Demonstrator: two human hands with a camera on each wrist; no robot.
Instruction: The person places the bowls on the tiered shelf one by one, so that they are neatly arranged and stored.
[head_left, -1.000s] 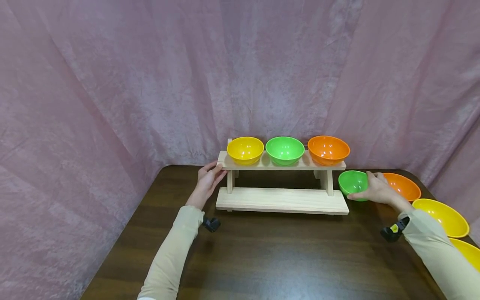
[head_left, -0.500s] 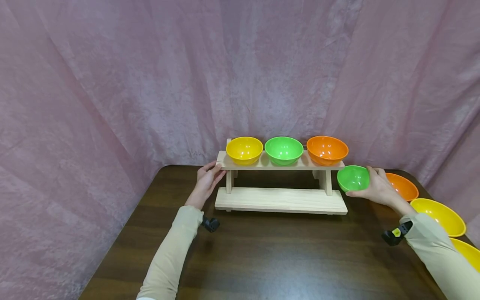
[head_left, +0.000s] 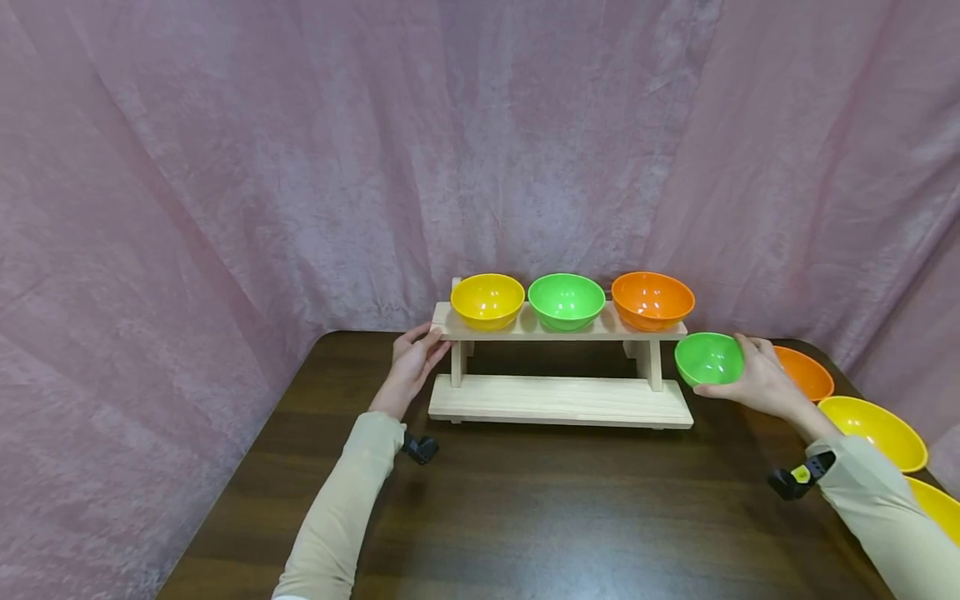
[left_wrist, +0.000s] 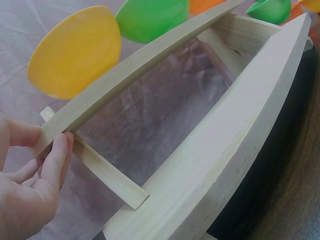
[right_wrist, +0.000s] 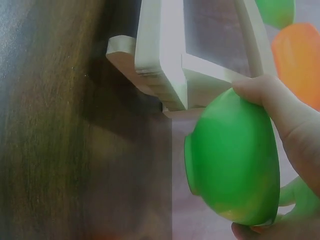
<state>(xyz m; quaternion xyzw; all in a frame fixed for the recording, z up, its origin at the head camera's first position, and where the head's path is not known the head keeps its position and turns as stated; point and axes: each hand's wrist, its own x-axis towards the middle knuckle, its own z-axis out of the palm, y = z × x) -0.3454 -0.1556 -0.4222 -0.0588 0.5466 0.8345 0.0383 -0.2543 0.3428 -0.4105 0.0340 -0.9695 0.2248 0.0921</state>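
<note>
A two-tier wooden stand [head_left: 558, 400] stands on the table. My left hand [head_left: 410, 367] pinches the left end of its upper board between thumb and fingers, which the left wrist view shows close up. Yellow [head_left: 487, 304], green [head_left: 566, 304] and orange [head_left: 652, 302] bowls sit in a row on that upper board. To the right of the stand, my right hand [head_left: 759, 379] grips another green bowl [right_wrist: 235, 160] by its rim, thumb on the near side and fingers beyond. This bowl is held above the table, close to the stand's right end. The lower board bears nothing.
Behind my right hand stands an orange bowl [head_left: 806, 372], partly hidden. Two larger yellow bowls, one [head_left: 877, 429] nearer the back and one [head_left: 937, 508] cut off by the frame, line the right side of the dark wooden table [head_left: 570, 508]. A pink curtain [head_left: 555, 150] hangs behind.
My right hand has lifted the green bowl off the table, a little up from where it stood. My left hand has kept its hold on the stand, and the bowls on it stay put.
</note>
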